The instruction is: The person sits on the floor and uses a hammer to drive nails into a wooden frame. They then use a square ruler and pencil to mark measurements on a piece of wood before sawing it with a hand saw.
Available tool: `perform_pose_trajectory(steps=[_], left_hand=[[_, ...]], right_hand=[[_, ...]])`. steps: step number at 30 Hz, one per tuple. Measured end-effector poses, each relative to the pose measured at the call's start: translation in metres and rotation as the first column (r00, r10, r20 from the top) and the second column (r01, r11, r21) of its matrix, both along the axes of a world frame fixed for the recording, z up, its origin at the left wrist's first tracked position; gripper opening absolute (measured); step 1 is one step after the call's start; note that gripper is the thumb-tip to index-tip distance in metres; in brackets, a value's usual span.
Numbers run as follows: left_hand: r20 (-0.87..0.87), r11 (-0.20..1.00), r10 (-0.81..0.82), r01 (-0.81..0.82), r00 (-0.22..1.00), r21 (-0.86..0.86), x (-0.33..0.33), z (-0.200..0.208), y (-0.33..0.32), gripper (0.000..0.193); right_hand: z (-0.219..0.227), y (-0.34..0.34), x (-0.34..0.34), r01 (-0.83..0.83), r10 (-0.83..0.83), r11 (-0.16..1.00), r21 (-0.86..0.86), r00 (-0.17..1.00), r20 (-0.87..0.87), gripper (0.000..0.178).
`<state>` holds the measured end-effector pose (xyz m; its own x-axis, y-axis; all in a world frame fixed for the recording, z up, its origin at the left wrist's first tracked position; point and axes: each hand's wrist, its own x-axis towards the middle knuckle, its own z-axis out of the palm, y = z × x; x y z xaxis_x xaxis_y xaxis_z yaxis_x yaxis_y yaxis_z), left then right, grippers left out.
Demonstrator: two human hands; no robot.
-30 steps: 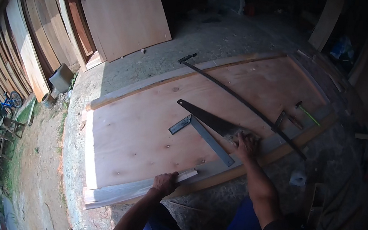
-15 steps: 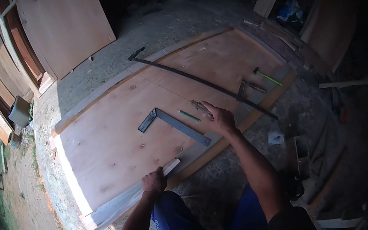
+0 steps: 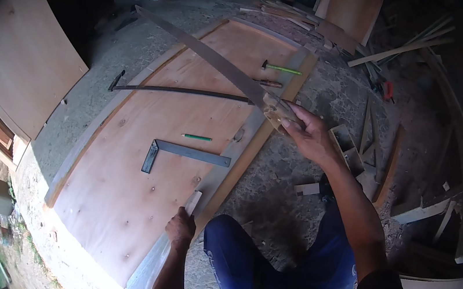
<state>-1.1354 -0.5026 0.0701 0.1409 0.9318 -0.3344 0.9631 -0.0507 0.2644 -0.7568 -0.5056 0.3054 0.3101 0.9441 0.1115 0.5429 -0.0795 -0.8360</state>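
A handsaw [image 3: 213,59] is raised over the panel in my right hand [image 3: 310,136], its long blade reaching up and left. My fingers and thumb close on its wooden handle [image 3: 274,114]. My left hand [image 3: 180,228] is wrapped round a pale wood strip [image 3: 193,202] at the near edge of a large framed plywood panel [image 3: 114,187]. On the panel between the hands lie a try square [image 3: 192,153] and a green pencil [image 3: 196,137]. Beyond them, a dark bar clamp [image 3: 180,91] spans the panel, its right end near the saw handle.
A hammer with a green handle [image 3: 283,69] and a wooden-handled tool [image 3: 270,83] rest on the panel's far part. An open wooden box [image 3: 348,150] stands on the floor at right. Scrap strips [image 3: 401,53] lie behind. Another plywood sheet [image 3: 24,53] leans at left.
My right hand has lifted the saw off the panel's surface and moved right; its blade now shows broadside. My left hand still grips the strip. The view has shifted to the right.
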Motion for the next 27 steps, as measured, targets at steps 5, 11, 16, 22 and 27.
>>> perform_pose_trajectory(steps=[5,11,16,22,27], left_hand=[[0.022,1.0,0.02,-0.02,1.0,0.022,0.004,0.003,-0.001,0.029],[0.05,0.999,0.031,-0.029,0.998,-0.042,0.005,0.003,0.0,0.031],[0.058,1.0,0.026,-0.027,0.998,0.009,-0.005,-0.009,0.006,0.027],[0.133,0.991,0.125,-0.131,0.983,0.04,-0.004,-0.02,-0.001,0.023],[0.064,0.975,0.213,-0.216,0.975,0.051,-0.002,-0.022,-0.004,0.025]], right_hand=[[-0.02,-0.042,-0.025,-0.032,0.047,0.998,0.057,0.956,-0.291,0.046],[-0.08,-0.098,-0.066,-0.162,0.12,0.986,-0.038,0.848,-0.516,0.05],[-0.077,-0.125,-0.103,-0.32,0.25,0.947,0.029,0.678,-0.691,0.061],[-0.082,-0.156,-0.09,-0.573,0.659,0.751,0.329,0.613,-0.435,0.096],[-0.102,-0.192,-0.083,-0.589,0.695,0.7,0.403,0.693,-0.194,0.092]])
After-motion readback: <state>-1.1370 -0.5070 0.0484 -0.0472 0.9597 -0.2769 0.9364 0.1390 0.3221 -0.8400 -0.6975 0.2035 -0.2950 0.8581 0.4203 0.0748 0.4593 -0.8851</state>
